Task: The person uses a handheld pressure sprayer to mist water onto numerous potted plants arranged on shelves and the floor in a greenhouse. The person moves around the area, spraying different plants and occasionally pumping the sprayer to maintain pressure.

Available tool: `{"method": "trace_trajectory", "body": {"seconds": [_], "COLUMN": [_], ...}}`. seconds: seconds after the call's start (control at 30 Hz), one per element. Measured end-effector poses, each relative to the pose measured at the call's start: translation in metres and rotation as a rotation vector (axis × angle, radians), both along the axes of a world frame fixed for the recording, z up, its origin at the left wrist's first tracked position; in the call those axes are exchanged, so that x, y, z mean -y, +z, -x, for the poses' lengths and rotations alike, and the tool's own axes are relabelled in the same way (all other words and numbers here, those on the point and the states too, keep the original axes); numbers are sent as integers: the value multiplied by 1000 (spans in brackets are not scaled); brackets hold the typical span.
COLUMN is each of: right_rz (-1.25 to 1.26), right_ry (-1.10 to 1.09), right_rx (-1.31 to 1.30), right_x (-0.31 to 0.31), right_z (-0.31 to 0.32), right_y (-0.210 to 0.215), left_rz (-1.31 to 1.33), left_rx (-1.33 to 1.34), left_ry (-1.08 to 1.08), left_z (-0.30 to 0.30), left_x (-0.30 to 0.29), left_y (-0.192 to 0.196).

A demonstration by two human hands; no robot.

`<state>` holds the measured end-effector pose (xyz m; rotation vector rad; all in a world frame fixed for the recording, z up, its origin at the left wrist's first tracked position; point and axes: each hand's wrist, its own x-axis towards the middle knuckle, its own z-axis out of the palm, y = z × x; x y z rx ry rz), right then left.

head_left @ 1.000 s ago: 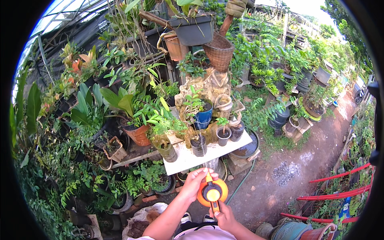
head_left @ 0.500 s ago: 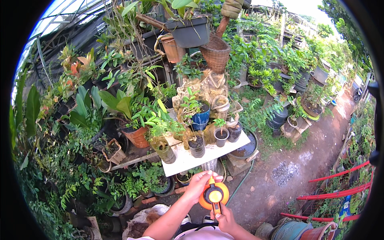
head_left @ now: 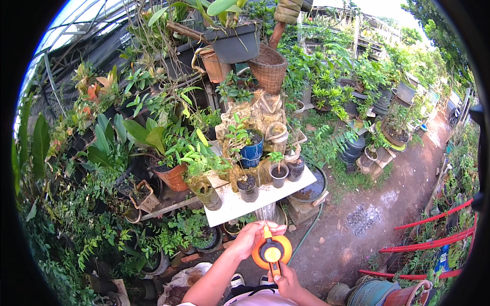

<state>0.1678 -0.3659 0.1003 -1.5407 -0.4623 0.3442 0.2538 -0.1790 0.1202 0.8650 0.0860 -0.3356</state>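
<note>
The right hand (head_left: 289,284) has its fingers (head_left: 277,278) closed on the orange sprayer (head_left: 285,247), whose yellow nozzle (head_left: 267,232) is at the left hand (head_left: 248,241), its hold unclear, and weak support there might let the sprayer twist between the fingers.

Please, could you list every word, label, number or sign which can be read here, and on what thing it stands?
No text can be read clearly.
Orange spray bottle: no lettering can be made out.
Left shoe: dark marks, too small to read.
Blue object at the lower right: pale marks, too small and blurred.
</note>
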Motion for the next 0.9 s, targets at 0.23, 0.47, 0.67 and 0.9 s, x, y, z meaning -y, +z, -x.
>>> {"method": "trace_trajectory", "body": {"seconds": [0.23, 0.47, 0.67, 0.9], "right_rz": [40, 24, 12, 25], "right_ry": [14, 38, 50, 56], "right_rx": [26, 7, 42, 44], "right_x": [-1, -1, -5, -8], "right_z": [1, 2, -3, -6], "right_y": [-6, -2, -3, -3], "left_rz": [-116, 85, -305, -412], "left_rx": [-53, 116, 144, -35], "left_ry": [113, -94, -75, 160], "left_z": [6, 9, 17, 26], "left_x": [5, -13, -15, -20], "left_y": [-8, -15, -10, -8]}}
